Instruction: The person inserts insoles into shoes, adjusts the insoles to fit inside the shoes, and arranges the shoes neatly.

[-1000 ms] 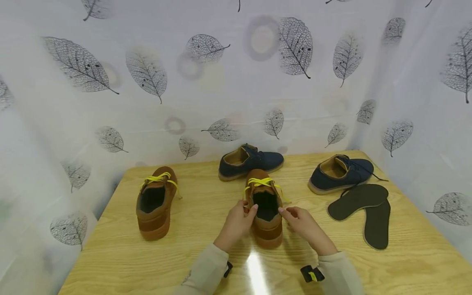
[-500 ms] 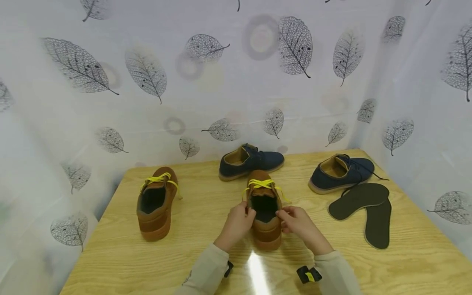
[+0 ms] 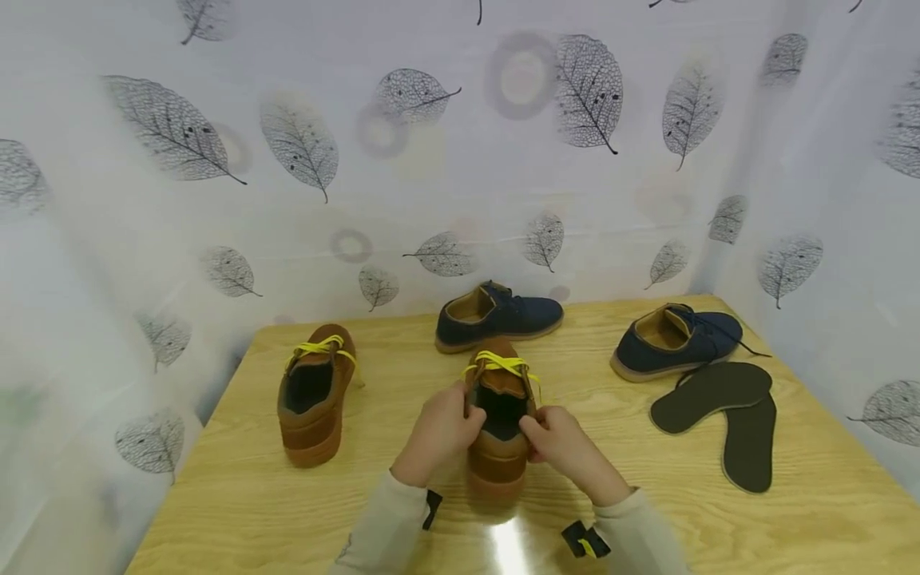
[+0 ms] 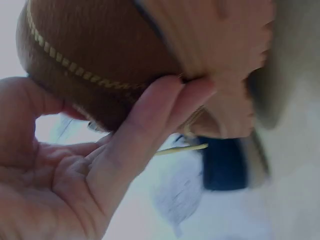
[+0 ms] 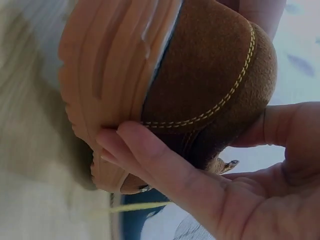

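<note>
So the brown shoe (image 3: pixel 497 463) is right in the middle of the table (image 3: pixel 755 535), toe toward 12 and heel toward 6, with both hands on it. The left hand (image 3: pixel 438 435) has the rim at about 9, thumb hooked over the edge and fingers pressed against the outside. The right hand (image 3: pixel 571 451) does the same at 3, so both are gripping it, and the wrist views show fingers reaching to the edge of the sole (image 5: pixel 105 65). Can't really tell if the sole is fully off the wood. Yellow laces (image 3: pixel 503 362) cross over the top.

Going outward: a navy shoe (image 3: pixel 528 317) is near at 12, toe toward 3. The other navy shoe (image 3: pixel 650 359) is at 2, well apart. Two dark insoles (image 3: pixel 711 395) lie at 3, one overlapping the other. The other brown shoe (image 3: pixel 312 431) is over at 9, also yellow-laced. White leaf-print cloth (image 3: pixel 467 176) hangs behind everything.
</note>
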Motion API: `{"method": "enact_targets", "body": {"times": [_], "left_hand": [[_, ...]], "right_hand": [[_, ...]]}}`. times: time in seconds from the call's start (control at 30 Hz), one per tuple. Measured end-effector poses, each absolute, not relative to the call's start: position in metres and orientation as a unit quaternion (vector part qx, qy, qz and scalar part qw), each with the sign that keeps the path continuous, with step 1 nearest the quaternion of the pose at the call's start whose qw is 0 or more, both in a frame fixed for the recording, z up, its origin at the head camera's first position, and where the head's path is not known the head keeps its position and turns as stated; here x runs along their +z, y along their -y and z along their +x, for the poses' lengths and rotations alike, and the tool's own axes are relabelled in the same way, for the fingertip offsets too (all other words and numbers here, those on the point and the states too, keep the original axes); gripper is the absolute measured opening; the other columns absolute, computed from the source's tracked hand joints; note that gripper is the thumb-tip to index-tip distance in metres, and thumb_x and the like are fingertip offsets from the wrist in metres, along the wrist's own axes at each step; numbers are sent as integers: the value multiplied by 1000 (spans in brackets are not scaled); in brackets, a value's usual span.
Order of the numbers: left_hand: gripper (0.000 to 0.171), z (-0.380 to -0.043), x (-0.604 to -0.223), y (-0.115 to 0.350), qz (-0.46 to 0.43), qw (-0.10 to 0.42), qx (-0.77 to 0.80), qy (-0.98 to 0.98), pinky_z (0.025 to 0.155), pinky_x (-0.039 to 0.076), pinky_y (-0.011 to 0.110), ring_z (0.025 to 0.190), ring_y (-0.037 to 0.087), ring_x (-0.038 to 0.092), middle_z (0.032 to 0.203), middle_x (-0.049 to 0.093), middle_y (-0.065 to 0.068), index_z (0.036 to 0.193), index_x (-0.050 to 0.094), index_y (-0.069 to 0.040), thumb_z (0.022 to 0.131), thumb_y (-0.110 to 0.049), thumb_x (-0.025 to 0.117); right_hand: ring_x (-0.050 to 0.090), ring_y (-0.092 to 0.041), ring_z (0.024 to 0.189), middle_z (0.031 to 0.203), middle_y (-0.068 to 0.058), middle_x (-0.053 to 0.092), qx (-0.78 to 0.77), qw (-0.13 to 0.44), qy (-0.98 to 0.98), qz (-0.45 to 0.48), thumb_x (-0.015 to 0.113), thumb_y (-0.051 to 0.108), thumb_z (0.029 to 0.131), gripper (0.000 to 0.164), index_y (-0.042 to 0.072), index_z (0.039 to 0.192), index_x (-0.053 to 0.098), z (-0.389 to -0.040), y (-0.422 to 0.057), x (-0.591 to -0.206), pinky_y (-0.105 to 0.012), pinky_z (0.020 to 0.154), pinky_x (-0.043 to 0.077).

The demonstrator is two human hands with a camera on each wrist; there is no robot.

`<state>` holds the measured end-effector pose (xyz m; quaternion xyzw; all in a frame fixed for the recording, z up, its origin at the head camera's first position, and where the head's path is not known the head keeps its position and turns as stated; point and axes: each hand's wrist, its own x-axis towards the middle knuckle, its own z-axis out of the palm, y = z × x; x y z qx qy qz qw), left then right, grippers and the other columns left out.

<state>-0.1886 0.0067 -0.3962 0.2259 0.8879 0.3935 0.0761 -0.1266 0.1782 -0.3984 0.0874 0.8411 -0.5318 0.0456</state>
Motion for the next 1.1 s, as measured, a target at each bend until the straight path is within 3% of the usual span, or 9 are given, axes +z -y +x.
{"method": "enact_targets", "body": {"times": [0.33, 0.47, 0.73, 0.87, 1.1], "left_hand": [[8, -176, -349, 44, 156, 33, 361, -919, 49, 35, 28, 52, 16, 43, 63, 42, 3, 82, 49, -5, 85, -9, 55], [10, -181, -341, 64, 125, 20, 360, -925, 48, 34, 28, 50, 16, 41, 62, 42, 4, 80, 48, -4, 87, -10, 54], [10, -221, -369, 85, 69, 18, 356, -932, 53, 37, 31, 59, 23, 48, 68, 47, 8, 81, 49, -3, 89, -10, 50], [11, -238, -388, 89, 46, 6, 349, -936, 58, 42, 38, 65, 28, 51, 75, 53, 15, 88, 52, 2, 89, -8, 47], [28, -252, -407, 93, -1, -20, 347, -938, 71, 48, 54, 85, 47, 60, 97, 61, 32, 109, 52, 14, 85, 0, 46]], "right_hand": [[64, -20, 66, 76, -10, 60, -550, 92, -830, -16, 44, 10, 95, 23, -5, 87, 59, -146, -140, -371, -36, 67, 56], [63, -18, 64, 69, -9, 59, -547, 102, -830, -45, 45, 10, 94, 23, 0, 77, 57, -164, -121, -369, -34, 67, 55], [41, -11, 46, 51, 1, 47, -504, 77, -859, -54, 47, 13, 92, 35, 12, 57, 45, -206, -87, -394, -23, 47, 33], [33, -9, 41, 46, 5, 38, -479, 63, -874, -59, 47, 12, 92, 40, 14, 53, 41, -222, -75, -408, -22, 43, 28], [32, -9, 45, 51, 4, 35, -450, 48, -890, -63, 48, 12, 93, 36, 14, 58, 39, -235, -53, -420, -22, 44, 27]]}}
